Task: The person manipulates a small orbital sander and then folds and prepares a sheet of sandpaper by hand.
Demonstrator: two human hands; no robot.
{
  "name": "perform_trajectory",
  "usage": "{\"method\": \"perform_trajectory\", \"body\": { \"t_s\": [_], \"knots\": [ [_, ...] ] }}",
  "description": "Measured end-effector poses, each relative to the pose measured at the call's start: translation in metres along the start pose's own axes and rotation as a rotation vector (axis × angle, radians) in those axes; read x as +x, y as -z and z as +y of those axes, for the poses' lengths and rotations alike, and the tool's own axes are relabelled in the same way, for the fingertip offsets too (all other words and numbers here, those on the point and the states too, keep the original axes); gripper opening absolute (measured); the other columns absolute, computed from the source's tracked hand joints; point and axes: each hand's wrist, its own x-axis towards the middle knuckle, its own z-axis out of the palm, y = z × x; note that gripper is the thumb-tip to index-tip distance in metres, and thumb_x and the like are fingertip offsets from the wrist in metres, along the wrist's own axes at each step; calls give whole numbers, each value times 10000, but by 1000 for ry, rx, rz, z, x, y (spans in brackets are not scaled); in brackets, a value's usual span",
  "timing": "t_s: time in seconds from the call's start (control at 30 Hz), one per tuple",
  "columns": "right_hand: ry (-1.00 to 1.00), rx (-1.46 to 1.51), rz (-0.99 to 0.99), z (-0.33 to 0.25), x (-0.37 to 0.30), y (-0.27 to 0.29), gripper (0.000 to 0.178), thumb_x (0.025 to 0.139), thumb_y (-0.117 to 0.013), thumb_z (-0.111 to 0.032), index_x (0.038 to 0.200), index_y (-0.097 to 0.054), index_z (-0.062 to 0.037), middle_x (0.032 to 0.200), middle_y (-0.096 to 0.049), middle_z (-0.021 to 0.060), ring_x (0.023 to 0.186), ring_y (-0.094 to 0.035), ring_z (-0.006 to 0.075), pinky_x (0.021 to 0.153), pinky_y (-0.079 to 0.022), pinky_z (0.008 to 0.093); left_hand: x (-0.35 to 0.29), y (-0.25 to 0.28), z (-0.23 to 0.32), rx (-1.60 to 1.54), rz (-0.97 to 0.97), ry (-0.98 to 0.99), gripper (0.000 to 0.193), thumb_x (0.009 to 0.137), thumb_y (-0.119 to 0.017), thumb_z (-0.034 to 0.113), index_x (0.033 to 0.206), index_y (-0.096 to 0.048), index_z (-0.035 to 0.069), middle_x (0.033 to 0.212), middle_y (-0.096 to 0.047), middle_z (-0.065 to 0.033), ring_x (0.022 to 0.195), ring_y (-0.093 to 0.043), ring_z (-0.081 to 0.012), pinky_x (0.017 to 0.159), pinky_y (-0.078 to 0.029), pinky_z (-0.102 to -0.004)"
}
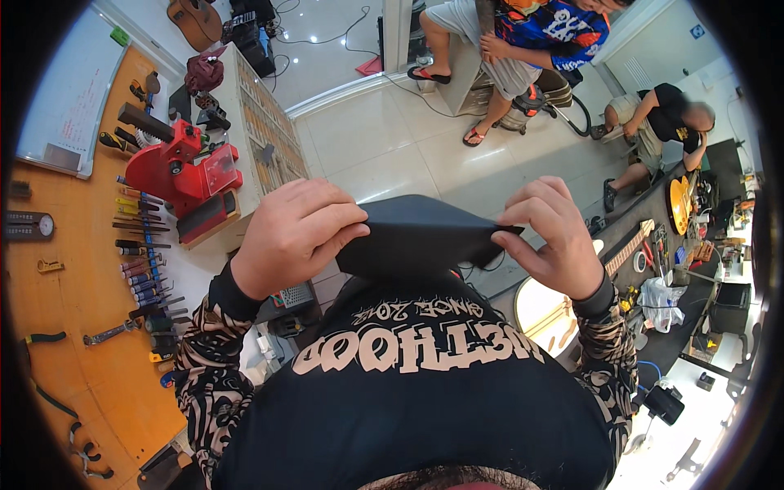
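A thin black sheet [420, 237] is stretched between my two hands in front of my chest, bowed and creased toward its right end. My left hand [298, 233] pinches its left edge between thumb and fingers. At the opposite corner, my right hand [554, 233] grips the sheet the same way, thumb below and fingers above. Part of the sheet's underside is out of sight. Below my right hand lies a pale round-edged guitar body [545, 314], partly hidden by my arm.
On the left, a red bench machine [184, 167] stands beside an orange tool board [90, 351] hung with screwdrivers and pliers. The dark workbench [678, 327] on the right carries a guitar neck [627, 249], a yellow guitar body [679, 206] and tools. Two people sit across the tiled floor [384, 131].
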Motion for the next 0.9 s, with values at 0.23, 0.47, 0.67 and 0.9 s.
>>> {"method": "perform_trajectory", "body": {
  "t_s": [0.23, 0.47, 0.67, 0.9],
  "knots": [
    [-17, 13, 0, -5, 6, -6, 254, 854, -911, -96, 1041, -740, -84, 989, -714, 51, 992, -695, 281, 952, -493, 424, -1, 3, 3, -7, 5, -11, 259, 827, -919, 59, 1022, -752, 24, 956, -738, -118, 836, -732, -319, 703, -565, -422],
    [-31, -44, 52, -8, 10, -9, 248, 825, -931, -121, 965, -730, -85, 945, -703, 48, 939, -686, 278, 912, -492, 406, 0, 13, 8, 115, -4, -40, 262, 820, -909, 61, 1021, -744, 35, 924, -714, -95, 827, -716, -308, 705, -561, -415],
    [64, -99, 68, -10, 14, -7, 296, 792, -943, -81, 953, -697, -112, 933, -695, 22, 896, -651, 262, 879, -460, 407, 1, 18, 8, 119, 23, -55, 253, 799, -896, 7, 985, -725, 23, 885, -705, -101, 806, -710, -324, 693, -550, -421],
    [100, -81, 27, -14, 10, -9, 240, 837, -913, -88, 950, -703, -121, 916, -680, 22, 890, -682, 240, 914, -454, 417, -1, 16, 5, -22, -20, -18, 239, 819, -880, 4, 997, -722, 26, 944, -715, -109, 843, -716, -340, 726, -562, -423]
  ]
}}
